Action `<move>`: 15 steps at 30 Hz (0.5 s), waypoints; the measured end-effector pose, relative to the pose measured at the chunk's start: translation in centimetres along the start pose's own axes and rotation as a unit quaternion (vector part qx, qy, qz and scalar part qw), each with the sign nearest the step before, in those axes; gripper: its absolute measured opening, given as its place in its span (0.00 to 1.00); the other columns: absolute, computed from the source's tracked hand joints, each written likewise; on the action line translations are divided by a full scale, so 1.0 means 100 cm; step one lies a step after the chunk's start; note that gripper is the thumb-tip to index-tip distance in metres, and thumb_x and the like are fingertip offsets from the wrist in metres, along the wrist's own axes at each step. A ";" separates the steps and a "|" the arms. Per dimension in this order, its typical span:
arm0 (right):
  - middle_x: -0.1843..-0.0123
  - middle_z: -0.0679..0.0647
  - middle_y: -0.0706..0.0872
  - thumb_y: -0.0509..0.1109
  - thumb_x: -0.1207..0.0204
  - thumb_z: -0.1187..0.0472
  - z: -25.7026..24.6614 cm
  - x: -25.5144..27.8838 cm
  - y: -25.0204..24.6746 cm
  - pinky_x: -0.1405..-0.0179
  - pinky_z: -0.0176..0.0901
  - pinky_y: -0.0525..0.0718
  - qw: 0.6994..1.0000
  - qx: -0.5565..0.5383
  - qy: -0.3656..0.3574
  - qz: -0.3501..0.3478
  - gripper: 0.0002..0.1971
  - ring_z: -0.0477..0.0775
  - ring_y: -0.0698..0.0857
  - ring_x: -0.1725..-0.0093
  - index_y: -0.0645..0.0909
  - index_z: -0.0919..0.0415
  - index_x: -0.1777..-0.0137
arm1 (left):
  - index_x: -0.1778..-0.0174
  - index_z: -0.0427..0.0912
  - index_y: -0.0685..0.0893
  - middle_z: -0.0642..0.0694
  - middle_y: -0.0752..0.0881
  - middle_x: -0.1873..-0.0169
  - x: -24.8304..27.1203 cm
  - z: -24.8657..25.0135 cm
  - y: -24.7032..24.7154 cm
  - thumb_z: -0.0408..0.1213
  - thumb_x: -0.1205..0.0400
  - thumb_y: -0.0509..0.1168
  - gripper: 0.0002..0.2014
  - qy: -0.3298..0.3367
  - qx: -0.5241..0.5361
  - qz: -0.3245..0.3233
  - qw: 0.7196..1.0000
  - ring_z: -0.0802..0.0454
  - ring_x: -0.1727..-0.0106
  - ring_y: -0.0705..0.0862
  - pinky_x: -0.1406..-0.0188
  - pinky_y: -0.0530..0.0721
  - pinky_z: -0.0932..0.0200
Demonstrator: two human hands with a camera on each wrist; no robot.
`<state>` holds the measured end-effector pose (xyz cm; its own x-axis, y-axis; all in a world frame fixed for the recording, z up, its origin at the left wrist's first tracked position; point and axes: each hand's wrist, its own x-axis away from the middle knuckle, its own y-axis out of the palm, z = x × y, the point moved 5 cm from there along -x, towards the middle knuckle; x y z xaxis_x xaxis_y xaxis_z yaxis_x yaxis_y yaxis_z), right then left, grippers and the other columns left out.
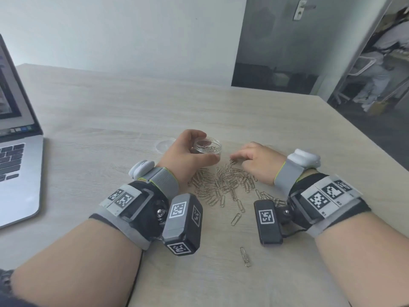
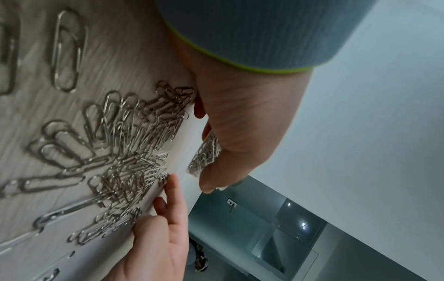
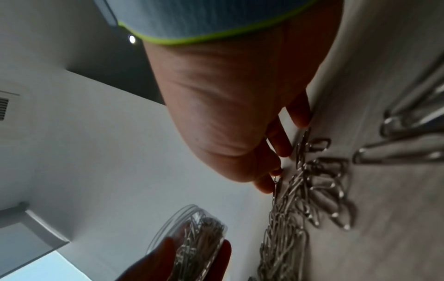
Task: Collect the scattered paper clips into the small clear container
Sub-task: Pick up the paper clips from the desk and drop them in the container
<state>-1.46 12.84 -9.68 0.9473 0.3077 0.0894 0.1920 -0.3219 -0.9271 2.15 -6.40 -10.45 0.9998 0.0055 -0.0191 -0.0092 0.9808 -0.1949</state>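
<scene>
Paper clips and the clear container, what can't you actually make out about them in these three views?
- Count inside the clear container: head view, left hand wraps it; both wrist views blur it.
- Right hand: whether its fingertips pinch any paper clips is too small, blurred.
- Clips under both wrists: head view, covered.
- Lid: faint, partly hidden by the left hand.

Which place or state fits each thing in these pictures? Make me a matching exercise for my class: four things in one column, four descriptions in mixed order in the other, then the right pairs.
Things:
1. clear container
2. lid
3. laptop
4. paper clip pile

Descriptions:
A. open, at the table's left edge
B. spread on the table between the two wrists
C. gripped by the left hand, some clips inside
D. lying flat beyond the left hand

The right hand touches the pile's far end with its fingertips.

Pairs: 1-C, 2-D, 3-A, 4-B
</scene>
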 end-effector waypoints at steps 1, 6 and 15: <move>0.31 0.49 0.79 0.62 0.24 0.64 -0.001 0.003 0.001 0.26 0.43 0.69 1.000 0.001 -0.007 -0.005 0.22 0.52 0.75 0.29 0.83 0.47 0.32 | 0.33 0.55 0.80 0.49 0.91 0.40 0.001 0.000 -0.001 0.39 0.27 0.84 0.29 0.001 0.000 -0.003 1.000 0.46 0.47 0.91 0.38 0.89 0.46; 0.39 0.43 0.79 0.60 0.23 0.68 -0.005 0.030 -0.003 0.33 0.39 0.74 0.999 -0.035 -0.032 -0.015 0.23 0.44 0.78 0.39 0.83 0.49 0.33 | 0.35 0.57 0.80 0.47 0.91 0.41 0.000 -0.003 0.000 0.39 0.28 0.85 0.29 0.003 0.003 -0.021 1.000 0.43 0.43 0.92 0.40 0.91 0.47; 0.26 0.52 0.79 0.61 0.24 0.65 0.076 0.059 -0.030 0.36 0.42 0.77 0.977 0.011 0.198 0.081 0.23 0.60 0.80 0.31 0.82 0.50 0.31 | 0.43 0.64 0.81 0.48 0.91 0.41 0.005 -0.003 -0.003 0.58 0.48 0.82 0.36 0.003 0.010 -0.037 0.999 0.41 0.41 0.92 0.31 0.86 0.34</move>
<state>1.63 22.38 -9.17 0.9906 -0.1178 0.0700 0.0294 -0.3163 -0.9482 2.65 -6.79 -10.72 0.9976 -0.0681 -0.0113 0.0651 0.9822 -0.1764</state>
